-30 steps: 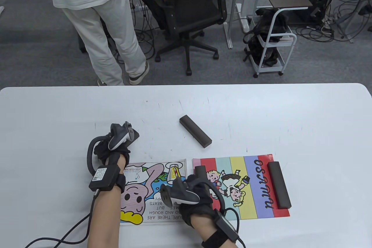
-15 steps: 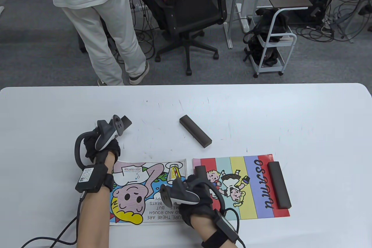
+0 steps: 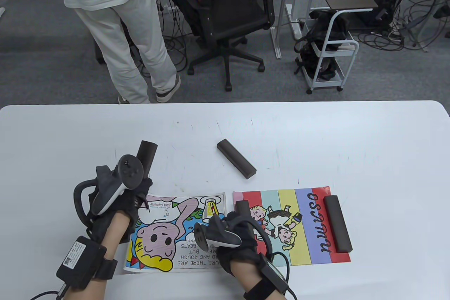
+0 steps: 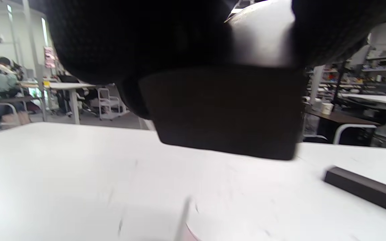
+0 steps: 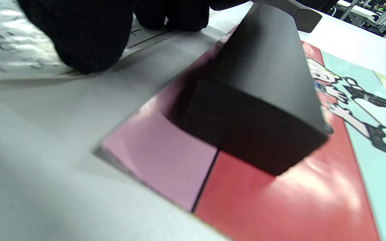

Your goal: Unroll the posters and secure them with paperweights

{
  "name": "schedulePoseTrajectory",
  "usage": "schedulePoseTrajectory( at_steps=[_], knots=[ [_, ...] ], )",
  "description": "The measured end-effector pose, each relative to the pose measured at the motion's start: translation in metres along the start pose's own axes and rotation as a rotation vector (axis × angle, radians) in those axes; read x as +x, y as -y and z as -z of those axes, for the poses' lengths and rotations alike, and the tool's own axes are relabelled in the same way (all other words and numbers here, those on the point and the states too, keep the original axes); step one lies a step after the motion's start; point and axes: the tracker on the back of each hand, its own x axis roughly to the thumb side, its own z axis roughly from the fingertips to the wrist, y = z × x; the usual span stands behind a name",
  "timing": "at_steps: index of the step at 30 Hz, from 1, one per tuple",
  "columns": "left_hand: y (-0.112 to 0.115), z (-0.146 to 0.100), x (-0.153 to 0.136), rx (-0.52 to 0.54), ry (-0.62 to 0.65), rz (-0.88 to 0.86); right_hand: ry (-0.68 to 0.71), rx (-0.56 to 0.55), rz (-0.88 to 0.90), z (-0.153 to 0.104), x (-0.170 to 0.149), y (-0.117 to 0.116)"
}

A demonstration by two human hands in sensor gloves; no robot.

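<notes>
The left hand [image 3: 116, 191] grips a dark paperweight bar [image 3: 147, 154] by its near end, its far end pointing toward the far edge of the table [image 3: 316, 131]; the left wrist view shows the block's end face clamped under the gloved fingers and lifted clear of the tabletop. The cartoon poster [image 3: 175, 233] lies unrolled near the front edge, left of centre, and the right hand [image 3: 235, 236] presses its fingers on that poster's right margin, as the right wrist view confirms; whether this hand also touches the bar beside it cannot be told. To do this step well, the person would best lower the held bar flat along the poster's left edge, parallel to it and wholly on the paper, and lift the right hand only once that side is weighted, since the sheet looks likely to curl back. The right margin would then need a weight of its own. By count there are two posters: the cartoon one and the striped poster [image 3: 302, 226] just to its right, their edges close together. There are four dark bars: the held one, a loose bar [image 3: 236, 158] lying diagonally near the table's centre, one bar [image 3: 337, 223] on the striped poster's right edge, and one [image 3: 242, 205] on its left edge, partly hidden by the right hand.
</notes>
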Motion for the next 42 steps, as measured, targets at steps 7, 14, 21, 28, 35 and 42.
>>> schedulePoseTrajectory(
  at_steps=[7, 14, 21, 28, 35, 42],
  knots=[
    [0.046, -0.026, 0.020, -0.204, 0.050, 0.016, 0.003, -0.001, 0.004, 0.000, 0.000, -0.001],
    [0.094, -0.024, 0.008, -0.346, -0.047, 0.173, 0.004, -0.001, 0.008, 0.000, 0.000, -0.001],
    [0.118, -0.018, -0.022, -0.356, -0.165, 0.287, 0.010, -0.002, 0.019, 0.000, -0.001, -0.002],
    [0.137, -0.013, -0.040, -0.367, -0.220, 0.364, 0.010, -0.001, 0.023, 0.000, -0.001, -0.003],
    [0.139, -0.019, -0.041, -0.394, -0.228, 0.359, 0.010, 0.000, 0.024, 0.000, -0.002, -0.004],
    [0.085, -0.024, -0.026, -0.200, -0.114, 0.063, 0.012, -0.002, 0.029, 0.000, -0.002, -0.004]
  ],
)
